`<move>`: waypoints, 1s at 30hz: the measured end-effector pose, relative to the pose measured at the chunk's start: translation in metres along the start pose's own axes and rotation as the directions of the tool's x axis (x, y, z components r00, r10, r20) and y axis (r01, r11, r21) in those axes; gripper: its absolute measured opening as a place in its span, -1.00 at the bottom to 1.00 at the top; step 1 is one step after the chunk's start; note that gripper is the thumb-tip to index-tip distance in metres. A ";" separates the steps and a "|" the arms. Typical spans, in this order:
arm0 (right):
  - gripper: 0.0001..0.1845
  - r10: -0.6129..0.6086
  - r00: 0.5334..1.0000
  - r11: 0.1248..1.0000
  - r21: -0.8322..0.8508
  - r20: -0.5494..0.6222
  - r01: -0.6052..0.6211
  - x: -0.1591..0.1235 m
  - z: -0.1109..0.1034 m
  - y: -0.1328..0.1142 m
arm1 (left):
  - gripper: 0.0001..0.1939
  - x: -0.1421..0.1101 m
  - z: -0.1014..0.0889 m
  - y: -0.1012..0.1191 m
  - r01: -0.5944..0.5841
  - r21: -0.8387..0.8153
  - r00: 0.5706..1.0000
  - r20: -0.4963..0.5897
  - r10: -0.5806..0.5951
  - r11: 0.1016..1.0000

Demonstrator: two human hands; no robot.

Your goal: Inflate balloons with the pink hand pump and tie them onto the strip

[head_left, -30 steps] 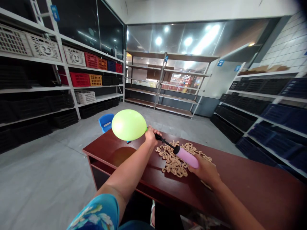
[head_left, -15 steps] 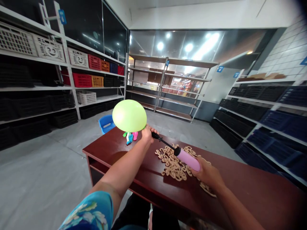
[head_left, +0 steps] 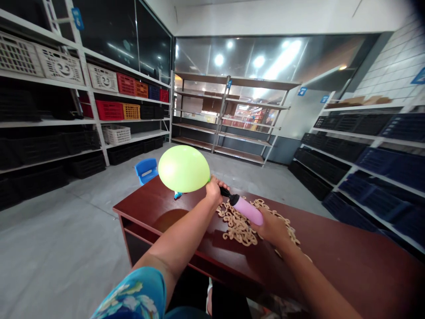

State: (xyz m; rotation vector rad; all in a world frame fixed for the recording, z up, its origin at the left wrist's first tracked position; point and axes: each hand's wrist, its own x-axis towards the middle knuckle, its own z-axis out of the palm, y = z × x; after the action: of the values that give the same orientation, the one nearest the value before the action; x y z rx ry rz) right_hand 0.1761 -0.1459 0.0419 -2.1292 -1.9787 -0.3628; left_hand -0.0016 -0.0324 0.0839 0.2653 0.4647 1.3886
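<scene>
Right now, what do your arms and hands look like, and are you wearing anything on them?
The left hand and right hand are both bare, with no gloves or watch to be seen. A bright teal-blue fabric sleeve, printed with pale flowers and green leaves, covers the upper left arm. The right sleeve is out of view.

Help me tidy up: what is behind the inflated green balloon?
A small blue-and-white piece shows past the lower edge of the balloon, on the desk; anything else behind is covered.

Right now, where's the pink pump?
In the head view, the pink pump is above the curly wooden pieces, right of the green balloon.
</scene>
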 end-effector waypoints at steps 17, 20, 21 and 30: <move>-0.59 0.023 0.999 0.999 0.030 0.037 -0.024 -0.017 0.019 0.057 | -0.65 0.021 -0.009 0.044 -0.081 0.006 0.996 -0.045 0.081 0.997; -0.58 0.015 1.000 1.000 0.004 0.002 -0.015 -0.012 0.017 0.039 | -0.66 0.015 -0.008 0.028 -0.057 -0.012 0.998 -0.033 0.057 0.998; -0.58 0.009 1.000 1.000 0.006 -0.003 -0.009 -0.009 0.015 0.031 | -0.66 0.013 -0.008 0.022 -0.043 -0.010 0.999 -0.029 0.042 0.999; -0.61 0.026 1.000 0.997 0.073 0.016 -0.027 -0.002 0.001 0.003 | -0.62 0.003 0.001 0.001 0.009 0.016 1.000 0.014 -0.009 1.000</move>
State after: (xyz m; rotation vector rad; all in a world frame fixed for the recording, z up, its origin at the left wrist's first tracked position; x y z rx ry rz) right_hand 0.1785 -0.1477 0.0404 -2.1175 -1.9386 -0.2658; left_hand -0.0020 -0.0289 0.0848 0.2856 0.4648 1.3742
